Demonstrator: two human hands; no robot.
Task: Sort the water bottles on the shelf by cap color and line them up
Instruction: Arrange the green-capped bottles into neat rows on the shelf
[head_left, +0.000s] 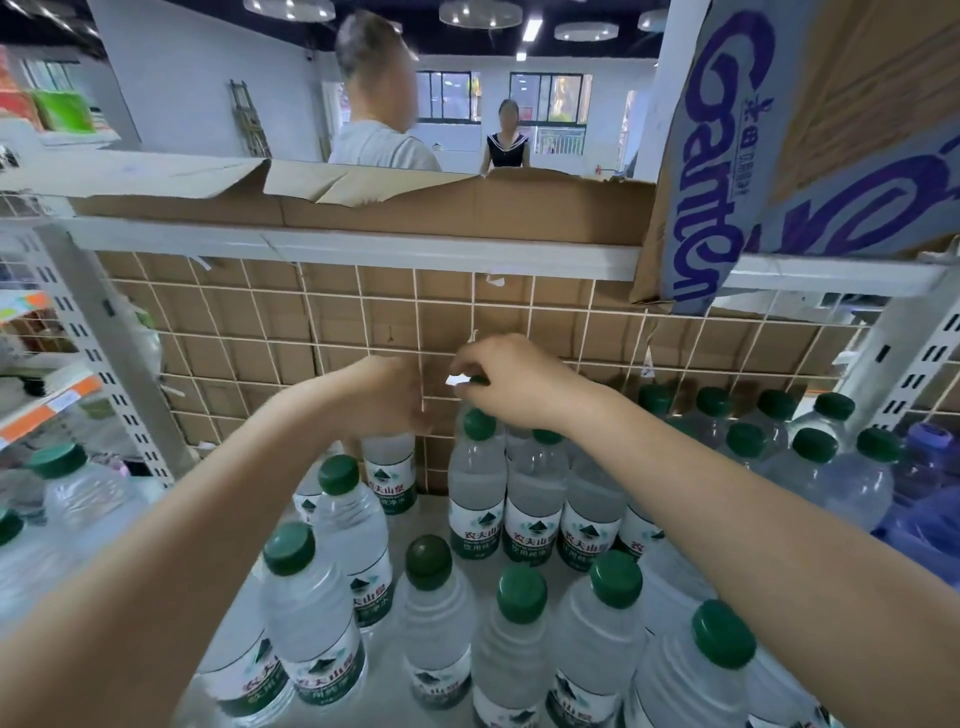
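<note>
the left hand (389, 392) is curled over the top of a bottle (390, 475) at the back of the shelf (400, 525), its fingers wrapping the hidden cap. the right hand (511, 382) pinches the green cap (478, 380) of a back-row bottle, fingers bent round it. below and in front of both hands stand more green-capped bottles (522, 595); to the right of the right fingers, a purple-capped jug (930, 436).

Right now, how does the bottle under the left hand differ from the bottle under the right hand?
The left hand covers the top of the left bottle, hiding its cap; the right bottle's green cap shows below the right hand. The left bottle stands apart at the grid; the right bottle heads a packed row. Both are upright, clear, green-labelled.
</note>
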